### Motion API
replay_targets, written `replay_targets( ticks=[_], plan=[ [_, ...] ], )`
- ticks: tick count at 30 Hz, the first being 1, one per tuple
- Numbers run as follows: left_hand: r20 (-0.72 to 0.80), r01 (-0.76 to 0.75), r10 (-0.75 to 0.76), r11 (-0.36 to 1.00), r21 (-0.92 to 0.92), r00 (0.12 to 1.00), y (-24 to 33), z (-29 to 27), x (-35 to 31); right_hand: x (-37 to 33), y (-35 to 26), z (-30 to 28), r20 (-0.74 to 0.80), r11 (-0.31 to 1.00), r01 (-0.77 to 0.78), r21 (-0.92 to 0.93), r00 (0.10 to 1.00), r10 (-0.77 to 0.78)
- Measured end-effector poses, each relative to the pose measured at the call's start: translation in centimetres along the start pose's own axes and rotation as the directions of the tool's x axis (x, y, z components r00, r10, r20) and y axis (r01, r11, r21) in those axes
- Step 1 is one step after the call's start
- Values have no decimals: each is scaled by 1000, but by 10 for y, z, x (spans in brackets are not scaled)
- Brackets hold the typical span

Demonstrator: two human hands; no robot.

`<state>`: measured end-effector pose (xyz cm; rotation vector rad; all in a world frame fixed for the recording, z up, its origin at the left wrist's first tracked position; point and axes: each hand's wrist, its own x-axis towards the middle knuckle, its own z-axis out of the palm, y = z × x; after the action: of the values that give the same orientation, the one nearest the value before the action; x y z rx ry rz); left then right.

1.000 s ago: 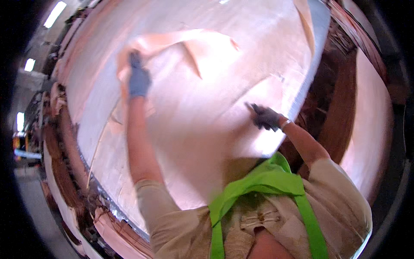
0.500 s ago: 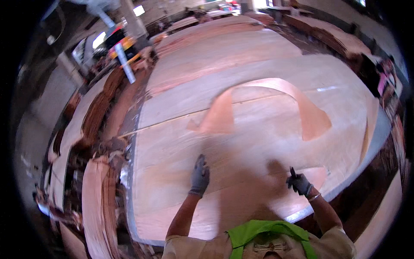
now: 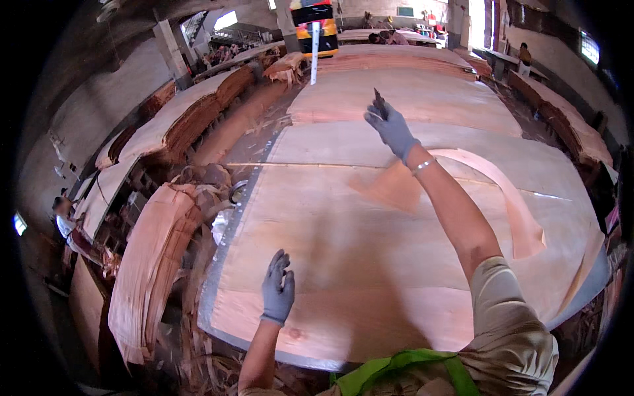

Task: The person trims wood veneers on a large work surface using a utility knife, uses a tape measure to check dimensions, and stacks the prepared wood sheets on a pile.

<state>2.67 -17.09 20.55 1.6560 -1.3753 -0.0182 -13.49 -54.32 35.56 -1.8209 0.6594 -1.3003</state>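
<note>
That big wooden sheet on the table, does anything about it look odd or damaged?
Yes. A long strip of veneer curls up in an arch off the veneer sheet, beside the right hand, instead of lying flat. The left hand rests flat near the sheet's front edge.

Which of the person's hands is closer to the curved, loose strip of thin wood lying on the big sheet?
The right hand. It reaches out just above and left of the curved strip of thin wood. The left hand rests flat far from it, near the big veneer sheet's front-left edge.
</note>
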Motion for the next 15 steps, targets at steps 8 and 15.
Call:
replay_targets(
  ticks=[8, 15],
  plan=[
    [61, -11, 11, 1000, 4, 998, -74, -77, 25, 118, -19, 124, -118, 984, 14, 177, 993, 7],
    [130, -12, 7, 999, 39, 991, -144, -106, 39, 155, -26, 165, -240, 939, -9, 343, 966, 97]
  ],
)
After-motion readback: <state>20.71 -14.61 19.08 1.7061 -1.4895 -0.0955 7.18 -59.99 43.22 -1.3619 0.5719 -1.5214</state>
